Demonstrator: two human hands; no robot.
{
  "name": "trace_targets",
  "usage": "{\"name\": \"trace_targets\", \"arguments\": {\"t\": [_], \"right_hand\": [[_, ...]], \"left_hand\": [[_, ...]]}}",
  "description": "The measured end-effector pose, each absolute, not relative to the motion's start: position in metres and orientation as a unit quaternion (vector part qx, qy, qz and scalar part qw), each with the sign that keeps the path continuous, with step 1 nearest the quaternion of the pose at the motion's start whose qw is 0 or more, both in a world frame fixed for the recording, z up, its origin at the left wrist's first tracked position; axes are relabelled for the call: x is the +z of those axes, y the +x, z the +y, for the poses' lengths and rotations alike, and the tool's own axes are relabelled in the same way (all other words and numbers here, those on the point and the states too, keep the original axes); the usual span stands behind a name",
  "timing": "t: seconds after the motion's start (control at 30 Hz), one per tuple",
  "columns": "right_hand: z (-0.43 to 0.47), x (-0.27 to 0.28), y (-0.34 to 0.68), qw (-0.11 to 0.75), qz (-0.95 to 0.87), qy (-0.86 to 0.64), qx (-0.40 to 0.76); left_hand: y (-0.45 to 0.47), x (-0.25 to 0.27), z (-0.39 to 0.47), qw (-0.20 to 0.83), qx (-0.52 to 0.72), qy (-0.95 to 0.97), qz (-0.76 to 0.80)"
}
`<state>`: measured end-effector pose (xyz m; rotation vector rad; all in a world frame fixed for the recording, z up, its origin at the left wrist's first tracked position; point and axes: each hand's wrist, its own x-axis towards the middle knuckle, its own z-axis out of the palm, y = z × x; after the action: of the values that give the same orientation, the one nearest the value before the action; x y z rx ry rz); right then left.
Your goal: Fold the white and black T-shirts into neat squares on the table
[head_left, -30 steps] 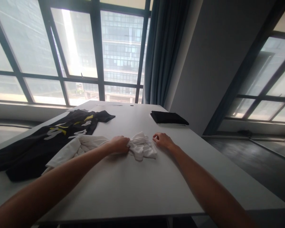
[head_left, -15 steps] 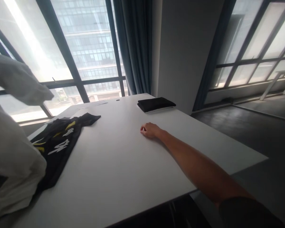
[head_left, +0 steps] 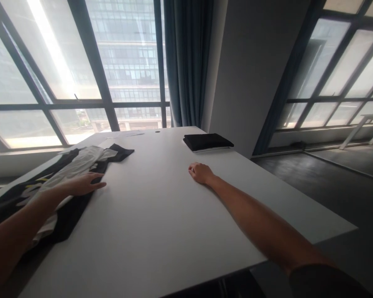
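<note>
My left hand [head_left: 84,184] is open, fingers stretched out, lying over the rumpled white garment [head_left: 70,169] and the edge of the black shirt beneath. The black shirt [head_left: 76,215] is spread out at the left of the table, with yellow and white print partly covered. My right hand [head_left: 201,172] rests on the white tabletop with its fingers curled into a loose fist, and nothing shows in it. Just beyond it lies a folded black cloth [head_left: 209,141] with a thin white edge underneath.
The white table [head_left: 155,215] has its right corner jutting toward the grey floor. Behind it are tall windows [head_left: 130,62], a blue curtain [head_left: 189,62] and a grey pillar [head_left: 251,62]. Thin white sheets [head_left: 124,135] lie at the far left, and a white bench [head_left: 365,124] stands far right.
The white garment, raised in the air at the left before, now lies on the black shirt. My left hand has come into view on it. My right hand has stayed on the table.
</note>
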<state>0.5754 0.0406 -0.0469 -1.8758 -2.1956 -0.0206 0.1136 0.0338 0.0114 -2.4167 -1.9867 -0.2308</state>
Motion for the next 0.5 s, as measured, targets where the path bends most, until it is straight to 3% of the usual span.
{"name": "trace_targets", "arguments": {"t": [0.1,0.23,0.5], "right_hand": [[0.074,-0.053,0.577,0.102,-0.753,-0.645,-0.076],[0.128,-0.053,0.585,0.078,-0.719,-0.678,-0.133],[0.190,-0.059,0.597,0.048,-0.684,-0.718,-0.122]], "left_hand": [[0.113,-0.023,0.027,-0.056,-0.025,-0.800,-0.597],[0.105,-0.044,0.023,-0.029,-0.040,-0.797,-0.602],[0.090,-0.047,0.025,-0.069,-0.029,-0.799,-0.597]]}}
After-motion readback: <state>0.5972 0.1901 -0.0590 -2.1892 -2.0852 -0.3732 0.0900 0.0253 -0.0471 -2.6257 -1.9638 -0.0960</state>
